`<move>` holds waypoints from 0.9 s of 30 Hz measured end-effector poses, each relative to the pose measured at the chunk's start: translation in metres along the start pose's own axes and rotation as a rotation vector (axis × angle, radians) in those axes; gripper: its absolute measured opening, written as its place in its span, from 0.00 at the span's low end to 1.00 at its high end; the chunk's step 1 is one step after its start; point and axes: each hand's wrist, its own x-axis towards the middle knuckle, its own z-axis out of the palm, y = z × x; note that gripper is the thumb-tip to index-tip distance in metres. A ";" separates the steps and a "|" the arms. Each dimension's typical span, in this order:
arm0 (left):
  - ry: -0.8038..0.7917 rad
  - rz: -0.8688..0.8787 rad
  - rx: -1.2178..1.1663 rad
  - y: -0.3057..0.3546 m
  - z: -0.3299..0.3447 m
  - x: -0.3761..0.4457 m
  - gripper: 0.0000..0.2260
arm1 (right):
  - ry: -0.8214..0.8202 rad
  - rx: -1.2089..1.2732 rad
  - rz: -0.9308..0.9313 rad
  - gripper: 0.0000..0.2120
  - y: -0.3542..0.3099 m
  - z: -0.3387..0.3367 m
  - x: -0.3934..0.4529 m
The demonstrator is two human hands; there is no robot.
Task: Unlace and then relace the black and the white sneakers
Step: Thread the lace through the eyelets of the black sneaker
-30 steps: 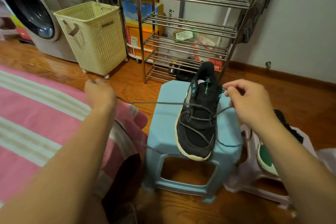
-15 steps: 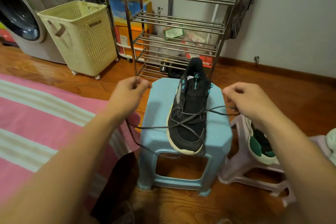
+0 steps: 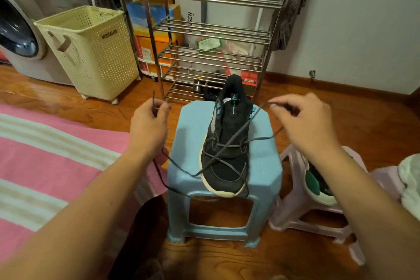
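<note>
- The black sneaker (image 3: 227,143) is sitting on the blue stool (image 3: 188,134).
- Left hand (image 3: 148,125) and right hand (image 3: 306,125) are flanking the sneaker, fingers pinching lace (image 3: 218,159) ends.

Black sneaker (image 3: 225,141) upright on blue stool (image 3: 261,166), toe toward camera, teal accents, cream sole. Dark lace (image 3: 218,159) threaded only through lower eyelets, both ends loose, pulled out left and right. Second sneaker (image 3: 318,185), green-and-white, on pink stool (image 3: 288,159), mostly hidden.

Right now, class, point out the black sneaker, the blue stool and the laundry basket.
black sneaker (image 3: 227,143): head view, on its laced upper.
blue stool (image 3: 188,134): head view, on the bare seat left of the sneaker.
laundry basket (image 3: 100,57): head view, on its perforated front wall.
</note>
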 end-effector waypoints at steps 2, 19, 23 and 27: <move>0.024 0.001 0.029 0.001 -0.002 0.002 0.08 | -0.004 0.238 -0.084 0.08 -0.020 -0.005 -0.004; -0.444 0.166 0.218 0.025 0.024 -0.022 0.05 | -0.302 -0.106 -0.197 0.10 -0.022 0.052 -0.011; -0.435 0.176 0.286 0.027 0.033 -0.024 0.04 | -0.188 -0.204 -0.194 0.10 -0.029 0.067 -0.013; -0.439 0.161 0.364 0.032 0.037 -0.025 0.07 | -0.214 -0.236 -0.188 0.12 -0.033 0.073 -0.013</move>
